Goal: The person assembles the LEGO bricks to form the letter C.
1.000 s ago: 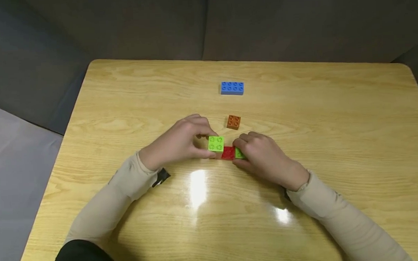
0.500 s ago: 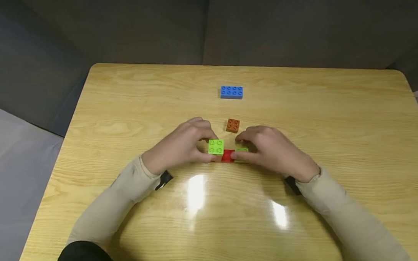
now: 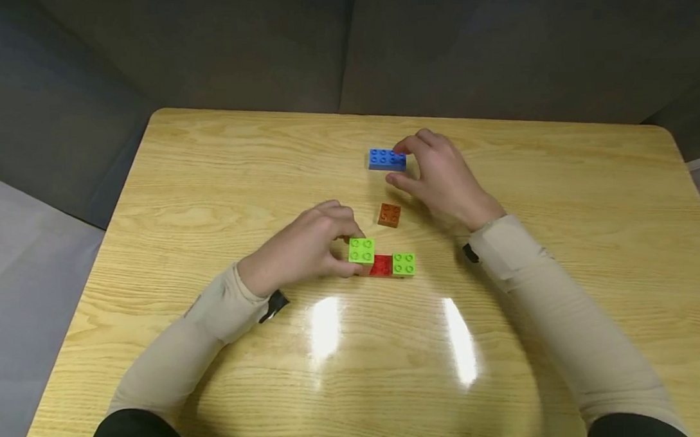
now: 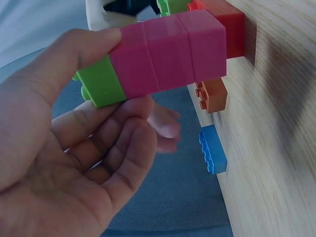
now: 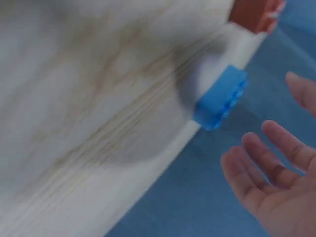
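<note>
My left hand [image 3: 305, 249] pinches a stack of toy building bricks between thumb and fingers. Its top is a lime green brick [image 3: 361, 250]; under that come several pink bricks [image 4: 168, 52], seen in the left wrist view. A red brick [image 3: 380, 265] lies flat just right of the stack, with another green brick [image 3: 404, 264] on its right end. Whether stack and red brick are joined, I cannot tell. Farther back, my right hand [image 3: 444, 176] has thumb and fingers spread at the right end of a blue brick [image 3: 387, 160]. The right wrist view shows a gap between them.
A small orange-brown brick [image 3: 389, 215] sits between the blue brick and the red one. All of it is on a wooden table [image 3: 246, 389] whose back edge runs along a dark grey partition [image 3: 234, 49].
The right hand has left the green brick on the red one and moved away to the back, beside the blue brick. The left hand keeps its hold on the stack.
</note>
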{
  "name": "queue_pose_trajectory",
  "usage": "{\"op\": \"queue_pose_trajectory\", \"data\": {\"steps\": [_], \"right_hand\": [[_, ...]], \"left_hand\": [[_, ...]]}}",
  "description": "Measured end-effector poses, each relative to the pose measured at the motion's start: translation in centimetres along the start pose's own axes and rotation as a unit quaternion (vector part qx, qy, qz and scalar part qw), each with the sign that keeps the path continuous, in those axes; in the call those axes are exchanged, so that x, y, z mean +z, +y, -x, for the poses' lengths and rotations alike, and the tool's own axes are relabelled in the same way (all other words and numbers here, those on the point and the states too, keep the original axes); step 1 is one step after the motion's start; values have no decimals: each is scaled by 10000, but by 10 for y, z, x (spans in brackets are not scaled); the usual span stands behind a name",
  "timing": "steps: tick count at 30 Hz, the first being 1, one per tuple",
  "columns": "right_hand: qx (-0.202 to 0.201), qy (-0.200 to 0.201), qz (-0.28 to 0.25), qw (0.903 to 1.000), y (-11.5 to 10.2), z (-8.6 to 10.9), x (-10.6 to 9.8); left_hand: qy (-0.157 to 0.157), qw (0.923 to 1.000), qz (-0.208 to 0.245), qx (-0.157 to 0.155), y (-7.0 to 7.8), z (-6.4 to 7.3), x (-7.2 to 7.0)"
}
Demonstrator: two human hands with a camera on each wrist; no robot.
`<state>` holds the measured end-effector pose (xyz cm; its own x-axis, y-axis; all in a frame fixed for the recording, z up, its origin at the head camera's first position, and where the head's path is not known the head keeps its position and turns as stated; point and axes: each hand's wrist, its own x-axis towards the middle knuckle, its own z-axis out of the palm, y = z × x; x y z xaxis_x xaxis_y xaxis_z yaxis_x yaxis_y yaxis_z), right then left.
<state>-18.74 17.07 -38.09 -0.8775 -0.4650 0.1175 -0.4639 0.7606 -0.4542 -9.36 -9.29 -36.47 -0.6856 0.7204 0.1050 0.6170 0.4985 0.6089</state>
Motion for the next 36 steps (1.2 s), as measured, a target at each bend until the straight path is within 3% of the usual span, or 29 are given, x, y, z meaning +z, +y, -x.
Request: {"op": "queue_pose_trajectory", "data": {"steps": [5,9,26,31,36], "right_hand": [[387,-733,357,9959,11,-24,9],[413,-867,458,9943,18,-33,18],[419,-807,874,9920,12,-40,22],[489,-713,748,9934,8,-32,13],[294,-427,489,9975,2,-15,-2]], "left_hand": [[10,10000,6,73,-1,-2,2],[13,9999,30,141,-1,-5,5],[34,9999,4,158,3,-8,2],[18,9999,-23,162,2,-9,3],[-1,9998,-65,162,2,-9,3]]}}
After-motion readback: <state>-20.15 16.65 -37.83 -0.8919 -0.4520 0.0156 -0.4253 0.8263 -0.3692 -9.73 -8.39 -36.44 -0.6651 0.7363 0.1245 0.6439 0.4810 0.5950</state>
